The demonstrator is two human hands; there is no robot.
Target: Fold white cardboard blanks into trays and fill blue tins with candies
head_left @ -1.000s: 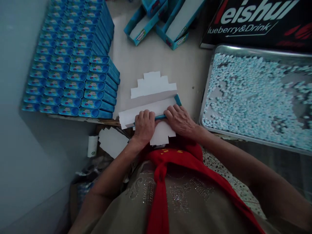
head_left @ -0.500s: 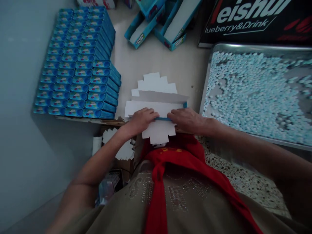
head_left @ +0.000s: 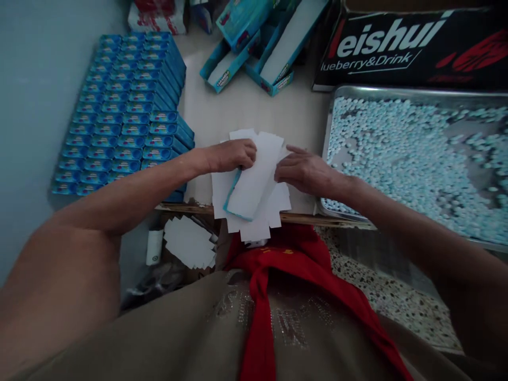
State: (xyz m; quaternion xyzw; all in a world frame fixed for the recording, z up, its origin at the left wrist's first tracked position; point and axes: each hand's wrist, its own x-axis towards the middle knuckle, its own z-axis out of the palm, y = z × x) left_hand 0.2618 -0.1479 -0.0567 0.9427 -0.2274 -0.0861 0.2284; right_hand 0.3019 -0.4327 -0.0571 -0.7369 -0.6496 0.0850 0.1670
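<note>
A part-folded cardboard box (head_left: 257,177), white inside with a blue outer side, lies slantwise over flat white box blanks (head_left: 254,228) at the table's front edge. My left hand (head_left: 240,154) is closed on the box's upper left side, fingers curled over the edge. At its right side, my right hand (head_left: 301,170) has its lower fingers bent against the box wall, while one finger stretches out above. The fingertips of the right hand are partly hidden.
Stacked blue boxes (head_left: 115,116) stand on the left. Open blue trays (head_left: 273,58) lie at the back. On the right, a metal tray (head_left: 328,127) holds pale blue candies (head_left: 397,153), before a black carton (head_left: 397,47). More blanks (head_left: 190,242) sit below the table.
The box has turned from lying crosswise to a steep slant. My left hand has moved up and away to its upper side; my right hand has shifted slightly up and right.
</note>
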